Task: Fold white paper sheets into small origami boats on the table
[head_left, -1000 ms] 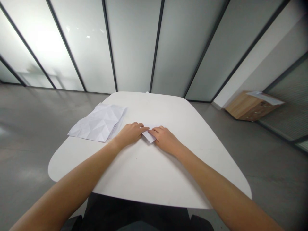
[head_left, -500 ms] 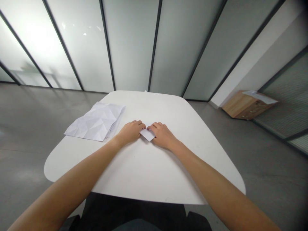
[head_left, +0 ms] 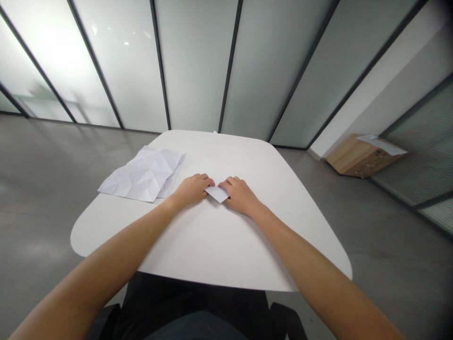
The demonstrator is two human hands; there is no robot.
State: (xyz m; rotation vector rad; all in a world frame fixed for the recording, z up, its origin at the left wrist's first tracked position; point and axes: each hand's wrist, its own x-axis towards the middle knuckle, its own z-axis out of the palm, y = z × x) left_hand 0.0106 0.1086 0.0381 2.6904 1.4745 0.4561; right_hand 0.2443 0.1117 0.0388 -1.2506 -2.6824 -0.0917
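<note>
A small folded piece of white paper (head_left: pixel 217 194) is held just above or on the white table (head_left: pixel 219 245), with one corner pointing toward me. My left hand (head_left: pixel 193 190) pinches its left side, and my right hand (head_left: pixel 240 194) pinches its right side. Both thumbs lie along the paper's far edge, while the other fingers curl around and partly hide its ends. Left of my left hand lie creased white sheets (head_left: pixel 143 174), stacked and slightly fanned.
Beyond the table stands a frosted glass wall (head_left: pixel 196 66) with dark frames. A wooden box (head_left: pixel 357 156) with paper on top sits on the floor at the right. My lap and dark chair parts show below the table's near edge.
The view has shifted slightly, so the table's near edge appears higher. Both hands keep their grip on the small paper, which looks a little flatter.
</note>
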